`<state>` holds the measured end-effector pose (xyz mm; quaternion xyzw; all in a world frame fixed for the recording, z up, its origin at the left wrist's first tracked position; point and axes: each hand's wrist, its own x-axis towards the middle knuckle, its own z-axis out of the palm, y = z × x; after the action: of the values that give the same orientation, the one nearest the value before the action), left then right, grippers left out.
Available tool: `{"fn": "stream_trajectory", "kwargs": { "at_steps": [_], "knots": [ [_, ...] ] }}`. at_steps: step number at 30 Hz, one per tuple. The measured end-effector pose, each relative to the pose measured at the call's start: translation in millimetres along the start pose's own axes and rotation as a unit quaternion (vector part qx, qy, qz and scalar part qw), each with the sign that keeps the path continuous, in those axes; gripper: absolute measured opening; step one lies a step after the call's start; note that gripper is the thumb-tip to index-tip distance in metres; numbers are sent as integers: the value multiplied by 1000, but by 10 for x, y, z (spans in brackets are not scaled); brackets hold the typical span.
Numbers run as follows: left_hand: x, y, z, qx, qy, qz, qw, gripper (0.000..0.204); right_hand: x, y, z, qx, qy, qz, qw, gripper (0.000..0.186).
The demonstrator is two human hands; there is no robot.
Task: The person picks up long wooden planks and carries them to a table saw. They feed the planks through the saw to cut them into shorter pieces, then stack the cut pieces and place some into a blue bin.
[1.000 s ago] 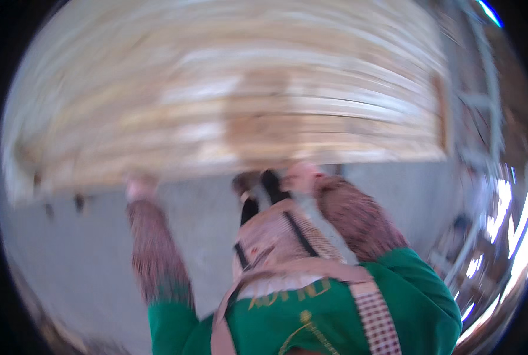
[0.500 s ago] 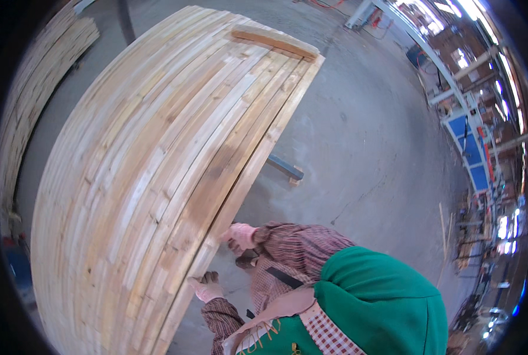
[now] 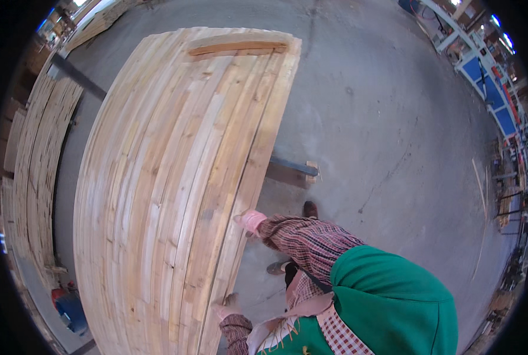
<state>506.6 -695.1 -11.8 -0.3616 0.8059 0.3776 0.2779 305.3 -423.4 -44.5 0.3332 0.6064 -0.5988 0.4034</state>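
Note:
A wide layer of long, pale wooden boards (image 3: 163, 177) lies side by side in front of me. The outermost board (image 3: 254, 177) runs along its right edge, with a thin dark gap between it and its neighbour. My right hand (image 3: 251, 221), in a pink glove, is closed on this board's outer edge, fingertips over the top. Nearer to me, my gloved left hand (image 3: 228, 307) grips the same edge, its fingers partly hidden. A short wooden block (image 3: 240, 47) lies crosswise on the far end of the boards.
A dark metal bar (image 3: 293, 165) juts from under the stack on the right, a wood piece at its tip. More board stacks (image 3: 39, 160) stand at left, near a blue motor-like unit (image 3: 70, 310). Blue-and-white machinery (image 3: 488, 89) lines the far right.
The view has turned, so the stack appears more upright. My hands are farther apart along the edge, the right one farther forward. The dark gap beside the outer board looks narrower.

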Motion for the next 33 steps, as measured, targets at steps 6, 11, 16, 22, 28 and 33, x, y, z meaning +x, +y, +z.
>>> {"fn": "stream_trajectory", "kwargs": {
  "at_steps": [6,11,16,22,28,33],
  "knots": [
    [483,595,999,-304,-81,-48,948,34,-23,-331,-232,-427,-139,-203,870,48],
    [964,1182,1374,-224,-228,56,946,41,-519,-471,-1303,-188,-152,-109,964,47],
    [979,2092,1528,-557,-192,-225,776,48,-731,-8,-3115,44,-106,-27,993,43],
    [747,2843,1937,-492,-204,-204,821,53,-765,1296,-4798,360,-14,89,929,38],
    [513,3784,2746,-28,-290,118,949,54,-1125,2492,-4934,160,78,-36,983,44],
    [104,5036,4340,-3,-405,61,912,54,-1355,2268,-4758,-42,250,61,965,32]
  ]
}}
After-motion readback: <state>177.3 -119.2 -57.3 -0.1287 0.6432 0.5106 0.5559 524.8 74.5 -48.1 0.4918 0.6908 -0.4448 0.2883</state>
